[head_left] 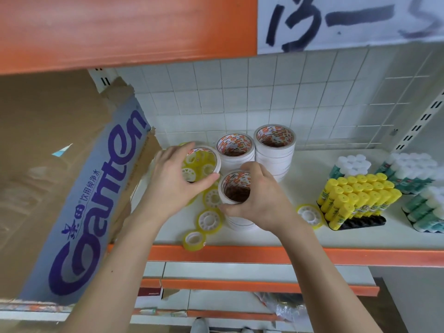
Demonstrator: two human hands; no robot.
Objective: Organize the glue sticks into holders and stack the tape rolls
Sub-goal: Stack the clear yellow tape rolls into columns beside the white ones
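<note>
Cardboard box point(72, 188) (torn), handwritten sign point(348, 22)

Bright, even light — soft shadows, edges warped and blurred.

glossy translucent yellow tape rolls point(208, 219), matt white shelf point(276, 234), rough brown cardboard box point(48, 131)

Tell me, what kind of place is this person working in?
Most likely a stationery shop or its stockroom. Orange-edged metal shelving carries a handwritten paper sign, many identical white tape rolls stand in stacks, and yellow glue sticks fill a display holder.
</note>
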